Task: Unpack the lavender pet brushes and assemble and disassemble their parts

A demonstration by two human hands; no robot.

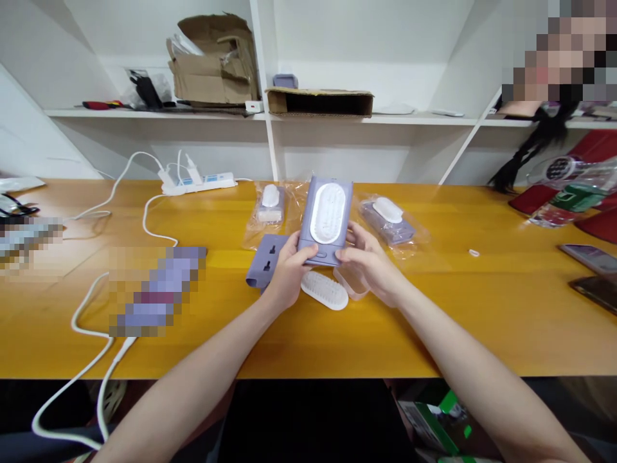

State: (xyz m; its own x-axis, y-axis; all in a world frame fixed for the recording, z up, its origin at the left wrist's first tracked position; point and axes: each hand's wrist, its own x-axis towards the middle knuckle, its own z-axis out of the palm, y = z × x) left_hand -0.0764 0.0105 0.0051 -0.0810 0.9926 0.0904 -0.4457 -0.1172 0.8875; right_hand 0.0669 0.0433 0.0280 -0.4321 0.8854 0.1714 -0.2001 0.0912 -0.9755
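Note:
Both my hands grip a purple box-shaped device (305, 239) with a white oval bristled pad on its front, tilted up above the table. My left hand (288, 270) holds its lower left corner, thumb on the front. At the lower right, my right hand (373, 260) has its thumb on the front and fingers behind. Below it lie a loose white oval bristled piece (325, 291) and a translucent plastic tray (354, 283). Left of them is a purple part (264, 262) with dark keyhole slots. Two similar purple devices in clear bags, one at left (270, 204), another at right (391, 222), lie behind.
A power strip (200, 183) with white cables stands at the back left. A blurred-out phone-like device (161, 292) lies on the left. Shelves hold cardboard boxes (214, 67). Phones (595, 289), a plastic bottle (571, 199) and another person are at right.

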